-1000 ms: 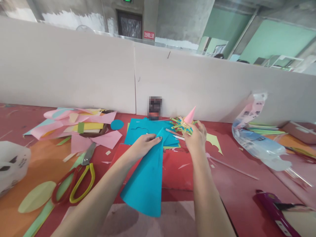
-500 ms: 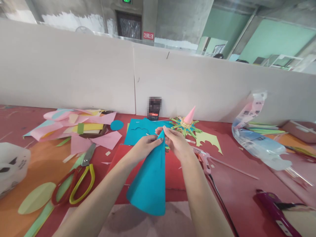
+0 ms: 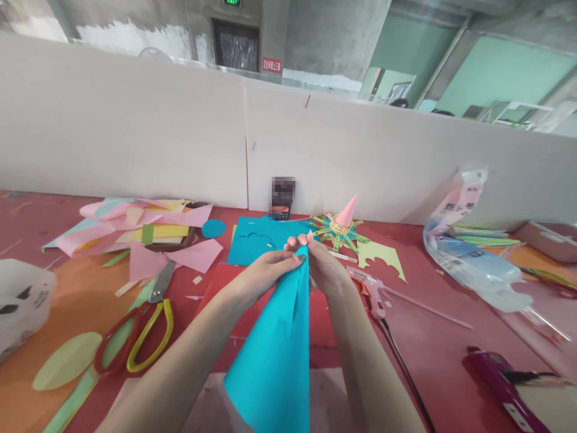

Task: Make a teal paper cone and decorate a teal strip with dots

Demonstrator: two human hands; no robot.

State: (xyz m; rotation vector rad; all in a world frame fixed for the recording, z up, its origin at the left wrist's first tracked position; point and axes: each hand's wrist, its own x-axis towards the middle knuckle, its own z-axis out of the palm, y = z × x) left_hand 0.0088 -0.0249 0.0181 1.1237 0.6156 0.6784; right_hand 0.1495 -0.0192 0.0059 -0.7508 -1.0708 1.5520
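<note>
A blue sheet rolled into a cone (image 3: 279,337) hangs between my hands, its narrow tip up and its wide end toward me. My left hand (image 3: 273,267) pinches the cone near the tip, thumb on the near face. On the other side of the tip, the fingers of my right hand (image 3: 325,264) close on the edge. An overlapping fold with a slight gap runs down the cone's near face. Beneath it lies a red board (image 3: 225,282). Just beyond my hands are a blue sheet with a cut outline (image 3: 247,240) and a pink cone on a woven star-shaped base (image 3: 343,219).
Scissors (image 3: 155,300) and paper scraps (image 3: 135,222) lie on the left. A pink glue gun (image 3: 372,291) with a cord is right of my hands. Farther right are a plastic bag (image 3: 473,270) and a purple tool (image 3: 505,385). A phone (image 3: 283,198) leans against the white partition.
The blue cone has shifted slightly right and closer to me, and its wide end now reaches the bottom of the view. The gap along its fold looks wider. Both hands keep hold at the tip.
</note>
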